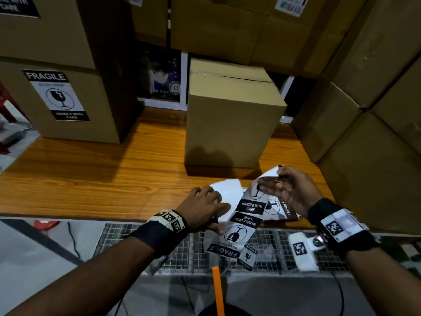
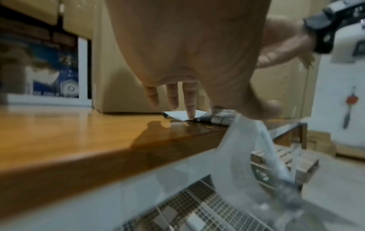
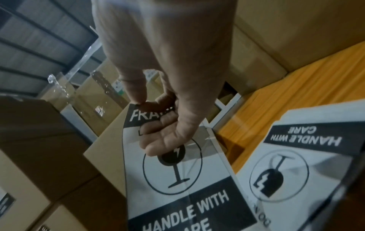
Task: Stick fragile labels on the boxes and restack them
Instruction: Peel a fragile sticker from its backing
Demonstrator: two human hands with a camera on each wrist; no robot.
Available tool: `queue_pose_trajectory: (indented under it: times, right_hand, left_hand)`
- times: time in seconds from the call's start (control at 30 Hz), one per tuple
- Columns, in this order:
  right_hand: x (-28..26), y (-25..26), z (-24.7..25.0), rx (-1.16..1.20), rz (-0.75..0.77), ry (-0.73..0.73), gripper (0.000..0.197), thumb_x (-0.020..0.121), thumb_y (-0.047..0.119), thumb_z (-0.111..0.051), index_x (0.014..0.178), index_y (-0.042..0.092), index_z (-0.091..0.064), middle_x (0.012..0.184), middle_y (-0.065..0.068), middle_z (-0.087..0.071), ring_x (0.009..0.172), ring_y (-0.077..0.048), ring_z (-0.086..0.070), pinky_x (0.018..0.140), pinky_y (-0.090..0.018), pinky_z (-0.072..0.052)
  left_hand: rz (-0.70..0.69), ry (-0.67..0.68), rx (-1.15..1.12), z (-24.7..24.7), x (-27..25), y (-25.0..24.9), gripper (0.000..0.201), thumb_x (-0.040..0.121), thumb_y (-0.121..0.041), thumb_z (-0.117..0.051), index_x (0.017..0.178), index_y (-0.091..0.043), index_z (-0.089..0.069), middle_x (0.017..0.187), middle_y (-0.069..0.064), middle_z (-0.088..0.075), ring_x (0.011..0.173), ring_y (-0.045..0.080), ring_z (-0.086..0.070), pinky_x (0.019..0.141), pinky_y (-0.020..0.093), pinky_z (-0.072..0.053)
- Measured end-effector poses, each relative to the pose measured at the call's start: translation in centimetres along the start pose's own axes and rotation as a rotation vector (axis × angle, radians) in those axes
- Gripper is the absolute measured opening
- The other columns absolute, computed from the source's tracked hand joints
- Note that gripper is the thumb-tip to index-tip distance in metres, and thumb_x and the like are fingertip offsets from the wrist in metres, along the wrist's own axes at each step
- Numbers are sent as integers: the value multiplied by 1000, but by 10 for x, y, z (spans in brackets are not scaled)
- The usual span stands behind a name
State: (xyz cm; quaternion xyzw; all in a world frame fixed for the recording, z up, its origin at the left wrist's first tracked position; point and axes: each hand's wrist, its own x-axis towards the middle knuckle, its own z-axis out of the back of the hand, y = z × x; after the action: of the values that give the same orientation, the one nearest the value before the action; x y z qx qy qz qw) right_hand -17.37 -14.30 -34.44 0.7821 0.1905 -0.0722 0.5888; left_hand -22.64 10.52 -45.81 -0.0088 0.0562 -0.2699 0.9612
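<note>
Label strip (image 1: 247,215) overhanging table edge (image 1: 91,215), L hand (image 1: 202,208) fingers spread pressing, R hand (image 1: 289,192) fingers pinching label corner.

A wooden tabletop (image 1: 91,179) is glowing orange under dim light — its front edge is running just beneath the fingers. Below that edge a wire mesh rack (image 1: 182,252) is sitting over a grey floor (image 1: 34,258), where thin black cables (image 1: 73,240) are trailing. Far beyond the fingers a white-framed poster (image 1: 164,74) is leaning in shadow — a slatted wooden pallet (image 2: 284,162) is lying on the floor, right of the fingers.
</note>
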Motion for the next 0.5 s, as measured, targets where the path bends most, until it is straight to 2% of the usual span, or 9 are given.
queue_pose_trajectory:
  times: [0.1,0.17,0.23,0.3,0.37,0.43,0.5]
  right_hand:
    - [-5,21,17,26,12,-12,18,97,7,-44,80,13,-41,90,-28,-67,96,-42,-69,82,-48,-60]
    - [-9,35,27,27,41,-47,17,97,7,-43,81,13,-43,90,-27,-68,86,-35,-72,72,-39,-62]
    - [-13,50,37,22,92,-95,17,98,5,-43,82,11,-47,81,-21,-70,75,-27,-73,66,-33,-61]
    - [-16,61,46,34,140,-136,17,97,4,-44,83,10,-52,77,-16,-70,71,-23,-73,63,-31,-60]
    - [-17,70,55,45,186,-159,16,96,1,-47,92,13,-57,82,-14,-70,75,-23,-73,64,-31,-60]
    - [-15,78,60,34,239,-172,26,94,-3,-46,102,17,-61,83,-13,-71,77,-23,-73,67,-32,-61]
    - [-16,85,58,13,283,-165,27,95,-2,-45,101,15,-64,86,-12,-71,79,-21,-73,71,-31,-61]
  left_hand:
    - [-61,17,114,1,-1,5,87,66,-85,-39,134,-31,-48,139,9,-47,131,35,-35,102,53,-33]
    - [-68,-51,129,0,-2,6,64,77,-74,-52,122,-29,-56,131,8,-52,126,36,-41,99,52,-36]
    - [-91,-123,129,-3,-2,6,42,79,-59,-59,107,-28,-63,123,5,-57,120,35,-47,94,50,-40]
    - [-109,-210,110,-3,-1,6,30,80,-48,-57,94,-24,-68,112,2,-63,111,33,-55,87,47,-46]
    - [-102,-313,67,-4,1,7,22,82,-39,-54,84,-23,-69,102,-2,-67,103,31,-58,80,45,-49]
    - [-106,-332,41,-2,2,6,22,84,-41,-52,88,-27,-68,100,-7,-68,104,29,-59,79,42,-48]
    - [-132,-246,73,-5,1,5,41,84,-60,-45,107,-31,-63,109,-8,-66,110,26,-57,84,45,-46]
